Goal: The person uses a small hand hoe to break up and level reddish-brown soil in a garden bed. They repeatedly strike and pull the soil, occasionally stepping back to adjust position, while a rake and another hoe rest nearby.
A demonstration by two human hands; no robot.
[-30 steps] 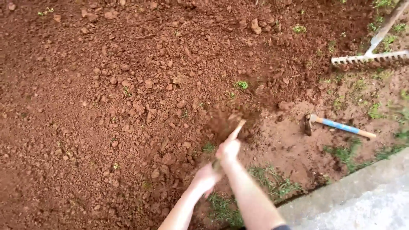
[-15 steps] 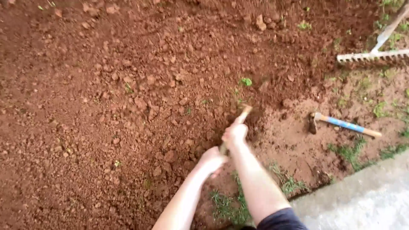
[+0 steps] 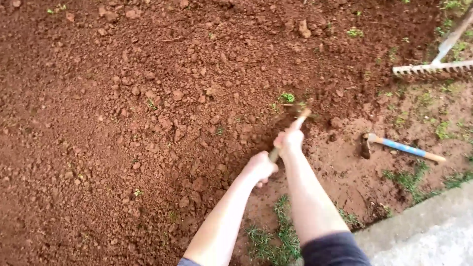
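Head view: hoe handle (image 3: 298, 121) in both hands.

The head camera is looking steeply down from standing height over both outstretched arms onto red soil (image 3: 123, 123).

Outdoors, flat daylight. Loose, clumpy red-brown soil (image 3: 123, 123) fills the ground; sparse green grass tufts (image 3: 276, 236); pale grey concrete slab (image 3: 423, 231) bottom right.

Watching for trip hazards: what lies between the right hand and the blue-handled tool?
Head view: only bare packed soil between right hand and blue-handled tool.
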